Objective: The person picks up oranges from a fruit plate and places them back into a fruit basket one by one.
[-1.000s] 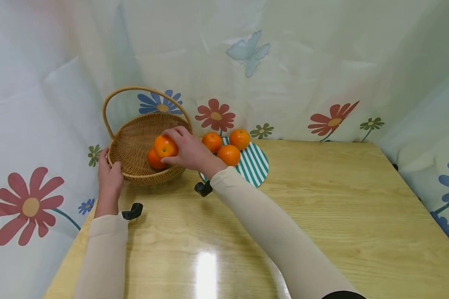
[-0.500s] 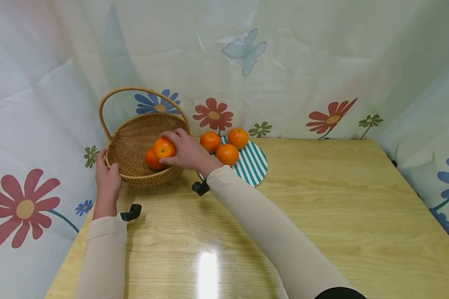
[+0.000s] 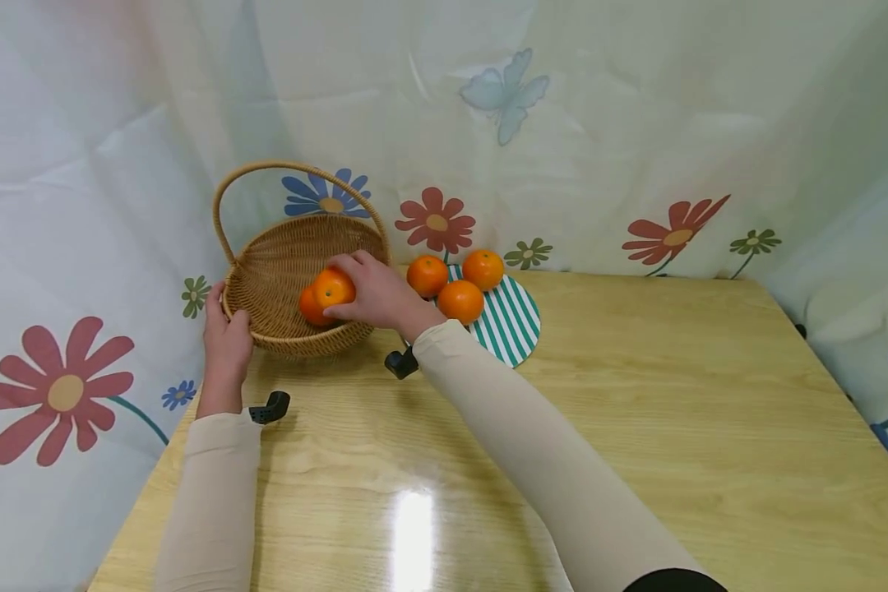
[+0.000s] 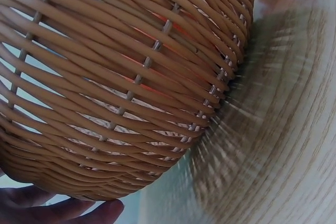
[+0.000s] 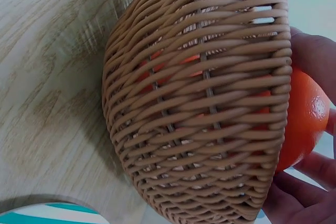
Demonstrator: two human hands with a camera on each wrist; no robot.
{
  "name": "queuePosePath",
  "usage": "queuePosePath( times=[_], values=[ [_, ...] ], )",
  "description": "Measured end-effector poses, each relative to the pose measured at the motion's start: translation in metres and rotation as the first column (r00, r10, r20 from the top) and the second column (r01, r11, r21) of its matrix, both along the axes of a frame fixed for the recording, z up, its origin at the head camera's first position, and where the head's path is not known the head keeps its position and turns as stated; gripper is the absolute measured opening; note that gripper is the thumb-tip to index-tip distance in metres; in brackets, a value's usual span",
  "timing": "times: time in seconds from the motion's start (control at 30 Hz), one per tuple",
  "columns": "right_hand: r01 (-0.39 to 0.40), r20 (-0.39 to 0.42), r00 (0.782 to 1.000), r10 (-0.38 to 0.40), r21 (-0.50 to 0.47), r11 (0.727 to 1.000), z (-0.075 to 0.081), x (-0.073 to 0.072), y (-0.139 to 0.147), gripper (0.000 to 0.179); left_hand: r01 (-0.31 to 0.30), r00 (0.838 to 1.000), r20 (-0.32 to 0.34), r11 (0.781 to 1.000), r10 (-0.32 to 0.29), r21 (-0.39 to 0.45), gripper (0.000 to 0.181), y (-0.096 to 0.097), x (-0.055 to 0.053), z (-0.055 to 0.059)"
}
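A woven wicker basket (image 3: 274, 263) with a tall hooped handle stands at the back left of the table. At its left side my left hand (image 3: 225, 349) grips the rim; some of its fingertips (image 4: 107, 211) show against the weave in the left wrist view. My right hand (image 3: 381, 294) reaches over the near right rim and holds an orange (image 3: 333, 288) low inside the basket. Another orange (image 3: 312, 308) lies beside and partly behind the held one. Through the weave, the right wrist view shows the held orange (image 5: 305, 116) between thumb and fingers.
Right of the basket lies a round green-and-white striped mat (image 3: 514, 325). On it sit three oranges: a left one (image 3: 427, 275), a back one (image 3: 483, 270) and a front one (image 3: 460, 301). A flowered curtain (image 3: 585, 164) hangs behind the wooden table (image 3: 636, 395).
The right hand has lowered the held orange slightly into the basket, close to the other orange. The left hand keeps its grip on the rim. The head view has shifted a little.
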State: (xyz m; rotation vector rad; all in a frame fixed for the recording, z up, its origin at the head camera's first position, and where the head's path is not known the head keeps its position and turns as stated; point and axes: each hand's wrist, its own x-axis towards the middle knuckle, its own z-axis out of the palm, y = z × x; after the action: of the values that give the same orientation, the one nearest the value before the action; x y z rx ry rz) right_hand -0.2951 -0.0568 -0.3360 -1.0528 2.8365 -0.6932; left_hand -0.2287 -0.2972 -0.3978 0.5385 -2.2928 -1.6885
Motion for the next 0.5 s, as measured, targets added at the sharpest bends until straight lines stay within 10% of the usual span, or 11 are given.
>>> queuePosePath(
  times=[0.5],
  values=[
    [-0.060,0.041,0.998,0.055,0.134,0.989,-0.0014,-0.0069,-0.0075,0.069,-0.015,1.000,0.002,1.000,0.015,-0.014,0.063,0.0011,-0.0024,-0.0012]
  ],
)
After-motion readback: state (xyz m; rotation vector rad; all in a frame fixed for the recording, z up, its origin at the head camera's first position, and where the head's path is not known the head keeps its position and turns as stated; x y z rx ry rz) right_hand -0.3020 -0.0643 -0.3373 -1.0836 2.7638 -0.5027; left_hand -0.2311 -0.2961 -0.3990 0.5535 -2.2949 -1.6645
